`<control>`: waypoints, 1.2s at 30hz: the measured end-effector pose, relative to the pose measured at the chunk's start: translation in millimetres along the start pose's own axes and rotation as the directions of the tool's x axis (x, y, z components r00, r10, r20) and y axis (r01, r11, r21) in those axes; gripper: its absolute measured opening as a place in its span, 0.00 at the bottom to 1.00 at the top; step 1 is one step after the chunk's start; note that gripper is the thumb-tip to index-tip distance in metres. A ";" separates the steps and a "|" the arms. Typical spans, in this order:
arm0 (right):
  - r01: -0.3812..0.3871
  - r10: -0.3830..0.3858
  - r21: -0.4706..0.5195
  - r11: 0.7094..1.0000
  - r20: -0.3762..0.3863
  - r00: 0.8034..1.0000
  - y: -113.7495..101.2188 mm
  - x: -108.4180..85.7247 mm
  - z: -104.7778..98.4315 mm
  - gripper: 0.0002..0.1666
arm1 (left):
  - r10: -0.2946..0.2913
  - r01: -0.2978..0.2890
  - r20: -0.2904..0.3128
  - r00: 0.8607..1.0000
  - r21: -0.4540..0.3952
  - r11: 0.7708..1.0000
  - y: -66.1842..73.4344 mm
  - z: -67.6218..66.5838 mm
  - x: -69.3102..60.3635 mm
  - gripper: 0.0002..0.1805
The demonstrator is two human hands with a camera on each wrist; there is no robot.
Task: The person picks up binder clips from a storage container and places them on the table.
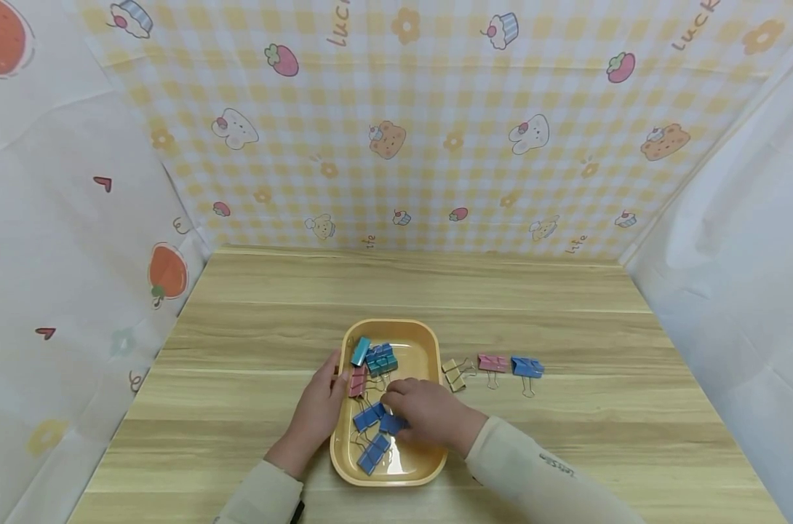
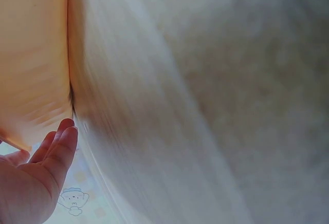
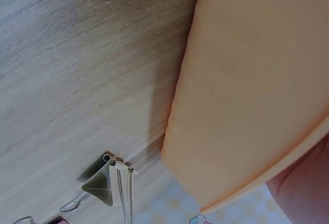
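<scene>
In the head view, a yellow tray [image 1: 425, 477] holds several binder clips: a teal clip [image 1: 361, 351], a red clip [image 1: 357, 381] and blue clips [image 1: 373, 454]. My left hand [image 1: 314, 411] rests against the tray's left side; its fingers [image 2: 60, 149] look fairly straight beside the tray wall [image 2: 33, 54] in the left wrist view. Inside the tray, my right hand [image 1: 432, 413] pinches a blue clip [image 1: 392, 424], partly covered by the fingers. The right wrist view shows the outer tray wall [image 3: 252, 80] and a bit of that hand [image 3: 303, 183]; its fingertips are hidden there.
Right of the tray, a yellow clip [image 1: 454, 375], a pink clip [image 1: 492, 363] and a blue clip [image 1: 527, 367] lie in a row on the wooden table [image 1: 239, 327]. The yellow one nearly touches the tray. A patterned cloth [image 1: 423, 167] hangs behind the table.
</scene>
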State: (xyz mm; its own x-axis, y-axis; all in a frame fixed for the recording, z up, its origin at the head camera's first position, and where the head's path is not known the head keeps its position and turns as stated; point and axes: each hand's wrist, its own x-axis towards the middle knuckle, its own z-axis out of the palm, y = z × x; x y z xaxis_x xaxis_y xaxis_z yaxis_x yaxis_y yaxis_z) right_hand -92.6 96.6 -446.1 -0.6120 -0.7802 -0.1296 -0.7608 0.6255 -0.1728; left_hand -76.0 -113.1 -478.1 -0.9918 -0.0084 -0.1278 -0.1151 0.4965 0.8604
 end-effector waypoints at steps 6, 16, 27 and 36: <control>0.025 -0.026 -0.048 0.999 -0.018 1.000 0.4 2.1 6.1 0.27 | -0.006 0.006 0.000 1.000 -0.001 1.000 0.3 -0.5 -0.1 0.30; 0.006 -0.005 -0.086 0.996 0.013 1.000 -2.4 3.4 4.3 0.24 | 0.000 0.000 0.003 1.000 -0.006 1.000 2.0 -0.9 -1.0 0.29; 0.005 -0.001 -0.129 0.992 0.028 1.000 -4.7 4.6 4.6 0.23 | -0.016 0.016 0.004 1.000 0.002 1.000 4.8 -1.0 -2.3 0.29; -0.015 0.024 -0.131 0.991 0.065 0.998 -6.3 7.1 6.3 0.23 | -0.019 0.019 0.002 1.000 0.017 1.000 5.7 -1.2 -2.7 0.29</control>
State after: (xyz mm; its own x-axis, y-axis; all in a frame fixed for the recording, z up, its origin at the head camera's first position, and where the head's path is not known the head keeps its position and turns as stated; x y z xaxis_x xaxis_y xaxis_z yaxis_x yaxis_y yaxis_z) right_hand -90.8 87.1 -452.1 -0.6146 -0.7637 -0.1973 -0.7731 0.6329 -0.0416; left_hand -74.0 -111.3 -472.3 -0.9893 -0.0162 -0.1452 -0.1330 0.5106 0.8495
